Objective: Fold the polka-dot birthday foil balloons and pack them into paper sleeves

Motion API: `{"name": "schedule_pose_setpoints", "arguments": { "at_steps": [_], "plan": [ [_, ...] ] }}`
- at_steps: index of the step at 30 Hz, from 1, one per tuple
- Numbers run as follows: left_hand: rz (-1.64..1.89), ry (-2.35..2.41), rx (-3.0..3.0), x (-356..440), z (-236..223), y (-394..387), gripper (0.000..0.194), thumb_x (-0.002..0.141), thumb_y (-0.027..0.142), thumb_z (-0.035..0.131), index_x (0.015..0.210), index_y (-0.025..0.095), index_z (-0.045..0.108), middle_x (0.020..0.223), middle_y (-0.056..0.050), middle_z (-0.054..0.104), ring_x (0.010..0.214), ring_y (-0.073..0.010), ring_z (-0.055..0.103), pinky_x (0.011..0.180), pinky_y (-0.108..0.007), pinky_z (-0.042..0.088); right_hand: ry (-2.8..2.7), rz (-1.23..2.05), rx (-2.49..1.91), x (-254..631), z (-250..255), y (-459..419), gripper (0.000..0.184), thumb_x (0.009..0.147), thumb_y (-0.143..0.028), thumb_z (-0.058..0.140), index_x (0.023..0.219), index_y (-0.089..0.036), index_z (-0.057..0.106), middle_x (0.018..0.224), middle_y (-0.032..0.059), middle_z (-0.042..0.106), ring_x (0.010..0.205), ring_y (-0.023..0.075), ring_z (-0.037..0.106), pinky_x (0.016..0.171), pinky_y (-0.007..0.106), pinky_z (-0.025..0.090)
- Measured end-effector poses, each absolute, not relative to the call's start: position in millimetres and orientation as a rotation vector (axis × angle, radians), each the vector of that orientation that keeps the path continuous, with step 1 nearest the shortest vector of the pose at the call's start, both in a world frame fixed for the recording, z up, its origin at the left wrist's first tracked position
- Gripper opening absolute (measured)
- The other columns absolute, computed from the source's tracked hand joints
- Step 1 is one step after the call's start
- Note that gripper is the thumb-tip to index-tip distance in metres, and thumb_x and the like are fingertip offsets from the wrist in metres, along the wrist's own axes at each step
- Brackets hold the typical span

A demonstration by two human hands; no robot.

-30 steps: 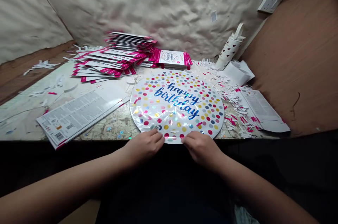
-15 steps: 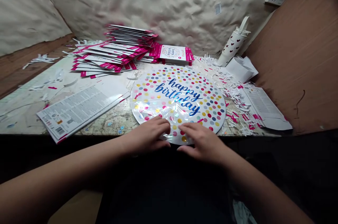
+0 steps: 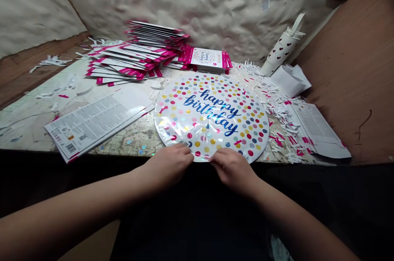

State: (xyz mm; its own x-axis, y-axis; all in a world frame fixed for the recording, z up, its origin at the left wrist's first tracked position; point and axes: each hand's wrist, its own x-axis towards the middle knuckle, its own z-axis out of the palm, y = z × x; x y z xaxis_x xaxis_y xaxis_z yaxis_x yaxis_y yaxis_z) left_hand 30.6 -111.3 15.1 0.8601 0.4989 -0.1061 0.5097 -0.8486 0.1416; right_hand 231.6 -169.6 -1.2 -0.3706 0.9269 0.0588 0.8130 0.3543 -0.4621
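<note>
Step in hand looks like working the near rim of the foil disc, which lies flat at frame centre on the scuffed bench. Left hand: fingers curled closed on the rim, lower centre, thumb hidden. Right hand: thumb and fingertips pinched on the same rim, just beside it. Next move probably calls for light, even finger pressure; film looks thin. Disc: round, glossy, wrinkled, dotted. Upper left of centre: stacked flat card packs. Right: curly paper shreds.
</note>
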Motion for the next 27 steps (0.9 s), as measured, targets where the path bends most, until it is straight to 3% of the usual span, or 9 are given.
{"name": "schedule_pose_setpoints", "arguments": {
  "at_steps": [5, 10, 13, 16, 18, 20, 23, 25, 27],
  "plan": [
    [-0.017, 0.836, 2.634, 31, 35, -88, 0.019, 0.082, 0.026, 0.051, 0.093, 0.019, 0.064, 0.089, -0.004, 0.065, 0.083, -0.0183, 0.060, 0.069, -0.025, 0.043, -1.800, 1.129, -1.657, 244, 0, -143, 0.014, 0.064, -0.019, 0.069, 0.057, -0.017, 0.056, 0.061, -0.0031, 0.057, 0.060, 0.0108, 0.053, 0.055, 0.021, 0.040],
    [-0.134, 1.002, 2.381, 44, 45, -69, 0.019, 0.080, 0.028, 0.050, 0.078, 0.020, 0.067, 0.072, 0.001, 0.066, 0.068, -0.0145, 0.060, 0.058, -0.021, 0.039, -1.646, 1.492, -1.581, 248, 7, -131, 0.020, 0.066, -0.034, 0.069, 0.069, -0.016, 0.060, 0.061, -0.0043, 0.056, 0.055, 0.0085, 0.049, 0.051, 0.020, 0.037],
    [-0.020, 0.998, 2.323, 37, 52, -57, 0.018, 0.079, 0.026, 0.052, 0.088, 0.019, 0.066, 0.073, 0.001, 0.066, 0.068, -0.0132, 0.060, 0.060, -0.020, 0.042, -1.746, 1.301, -1.536, 245, 13, -130, 0.010, 0.073, -0.026, 0.061, 0.069, -0.017, 0.061, 0.064, -0.0033, 0.056, 0.058, 0.0085, 0.050, 0.054, 0.020, 0.037],
    [0.244, 0.930, 2.366, 8, 60, -40, 0.047, 0.080, 0.027, 0.053, 0.126, 0.020, 0.047, 0.101, -0.003, 0.066, 0.088, -0.0157, 0.061, 0.076, -0.023, 0.047, -1.633, 1.275, -1.554, 246, 18, -127, 0.021, 0.070, -0.029, 0.066, 0.058, -0.016, 0.054, 0.056, -0.0040, 0.052, 0.054, 0.0084, 0.048, 0.051, 0.020, 0.036],
    [0.336, 0.863, 2.461, -14, 61, -28, 0.075, 0.076, 0.035, 0.061, 0.140, 0.022, 0.024, 0.130, -0.009, 0.050, 0.114, -0.0220, 0.051, 0.092, -0.031, 0.043, -1.552, 1.297, -1.528, 246, 23, -127, 0.026, 0.068, -0.033, 0.069, 0.059, -0.017, 0.051, 0.055, -0.0039, 0.052, 0.052, 0.0090, 0.049, 0.049, 0.020, 0.038],
    [0.285, 0.813, 2.567, -29, 53, -20, 0.086, 0.072, 0.039, 0.066, 0.142, 0.023, 0.019, 0.142, -0.011, 0.036, 0.127, -0.0278, 0.037, 0.100, -0.041, 0.036, -1.655, 1.153, -1.475, 244, 26, -133, 0.023, 0.071, -0.032, 0.067, 0.060, -0.017, 0.052, 0.059, -0.0019, 0.056, 0.056, 0.0110, 0.053, 0.053, 0.022, 0.042],
    [0.148, 0.670, 2.669, -34, 26, -17, 0.051, 0.078, 0.031, 0.059, 0.127, 0.028, 0.046, 0.137, -0.006, 0.045, 0.128, -0.0271, 0.037, 0.105, -0.049, 0.028, -2.063, 0.665, -1.354, 238, 20, -152, 0.010, 0.073, -0.019, 0.058, 0.083, -0.017, 0.063, 0.086, 0.0057, 0.066, 0.086, 0.0194, 0.060, 0.077, 0.031, 0.048],
    [0.139, 0.566, 2.674, -33, 3, -20, 0.027, 0.082, 0.023, 0.052, 0.107, 0.029, 0.062, 0.127, -0.003, 0.055, 0.125, -0.0236, 0.043, 0.105, -0.046, 0.030, -2.284, 0.354, -1.348, 243, 6, -167, 0.042, 0.072, -0.010, 0.050, 0.114, -0.015, 0.057, 0.116, 0.0118, 0.060, 0.112, 0.0259, 0.052, 0.094, 0.040, 0.044],
    [0.207, 0.546, 2.645, -34, -16, -24, 0.022, 0.083, 0.021, 0.049, 0.095, 0.027, 0.066, 0.121, -0.004, 0.060, 0.122, -0.0222, 0.047, 0.103, -0.040, 0.036, -2.318, 0.120, -1.499, 261, -13, -176, 0.059, 0.072, -0.002, 0.041, 0.129, -0.010, 0.045, 0.128, 0.0142, 0.052, 0.121, 0.0257, 0.046, 0.100, 0.042, 0.041]
  ]
}}
